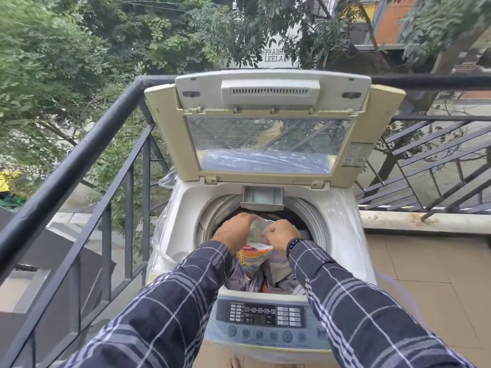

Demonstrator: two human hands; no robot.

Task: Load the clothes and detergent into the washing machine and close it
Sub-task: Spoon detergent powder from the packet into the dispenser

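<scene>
- Cream-white plastic makes up the top-loading washing machine (183,208) I take as my landmark; its lid (271,123) stands raised at the far side.
- Over its drum opening, I see both hands pinching a colourful detergent packet (256,257): the left hand (233,232) grips the clear top edge on one side, the right hand (283,233) closes on the other.
- Printing on the packet is too blurred for me to read.
- Clothes (276,274) already lie inside the drum, beneath the packet.
- A grey detergent drawer (261,197) sits pulled out at the drum's far rim.
- Nearest me, the control panel (261,313) shows small labels I cannot make out.
- Beyond the machine, past the black railing (79,144), a white wall reads "PRABHA" over "LEELA".
</scene>
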